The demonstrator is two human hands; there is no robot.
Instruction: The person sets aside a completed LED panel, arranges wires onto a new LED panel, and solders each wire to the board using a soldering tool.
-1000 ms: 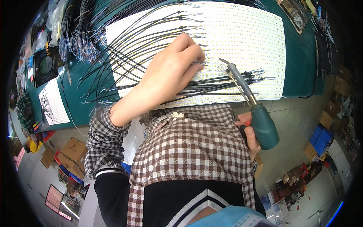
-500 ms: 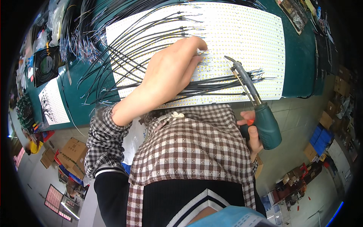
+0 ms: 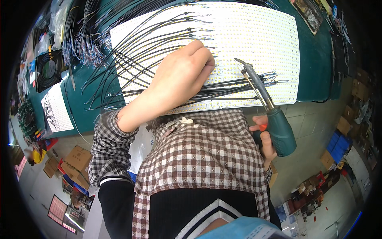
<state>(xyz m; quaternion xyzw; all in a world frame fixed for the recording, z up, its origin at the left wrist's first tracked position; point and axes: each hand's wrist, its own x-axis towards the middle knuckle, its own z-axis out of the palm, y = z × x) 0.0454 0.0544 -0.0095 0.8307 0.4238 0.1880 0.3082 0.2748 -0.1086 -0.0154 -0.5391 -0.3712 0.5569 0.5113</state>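
My left hand (image 3: 187, 67) rests over the white LED board (image 3: 254, 36), its fingers closed in a pinch. What lies between the fingertips is hidden by the hand. Black cables (image 3: 159, 40) with thin stripped wire ends lie across the board's left half, beyond this hand. A bundle of black cables (image 3: 227, 91) crosses the board's near side, below the fingers. My right hand (image 3: 267, 146) is wrapped round the green handle of a soldering gun (image 3: 281, 133), near a red trigger. The gun's bent metal tip points up and left over the board, apart from my left fingers.
The board lies on a green table (image 3: 316, 79). Bunches of cables (image 3: 85, 44) and a black fan (image 3: 48, 68) are at the left, with a smaller white board (image 3: 57, 107) nearby. A worn panel (image 3: 306, 16) lies far right. Cardboard boxes (image 3: 75, 161) stand on the floor.
My left hand's fingers have curled in and shifted slightly left and nearer. The soldering gun in my right hand has barely moved.
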